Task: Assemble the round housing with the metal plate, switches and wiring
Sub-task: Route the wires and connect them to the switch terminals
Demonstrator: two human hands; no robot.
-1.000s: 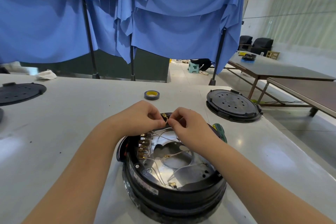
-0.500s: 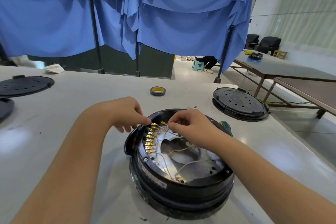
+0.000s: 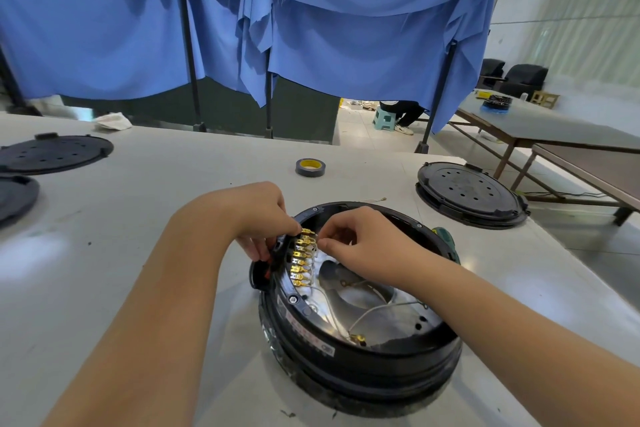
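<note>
The round black housing [image 3: 363, 362] stands on the white table in front of me. Inside it lies a shiny metal plate [image 3: 377, 317] with thin white wires [image 3: 367, 314] across it. A row of brass terminals [image 3: 302, 260] runs along the housing's left inner rim. My left hand [image 3: 258, 215] rests at that rim, its fingertips pinching the topmost terminal. My right hand [image 3: 363, 246] reaches over the housing and pinches a wire end right beside the same terminal. A black switch part [image 3: 260, 274] sticks out on the housing's left side.
A grey-and-yellow tape roll [image 3: 310, 167] lies behind the housing. A black perforated lid [image 3: 471, 192] sits at the right, two more black lids [image 3: 52, 153] at the far left. A green tool handle [image 3: 448, 243] peeks out behind my right hand. The table edge [image 3: 568, 255] drops off at the right.
Both hands have moved from the housing's far rim to the top of the terminal row at the left rim. The camera has shifted, so the housing sits further right.
</note>
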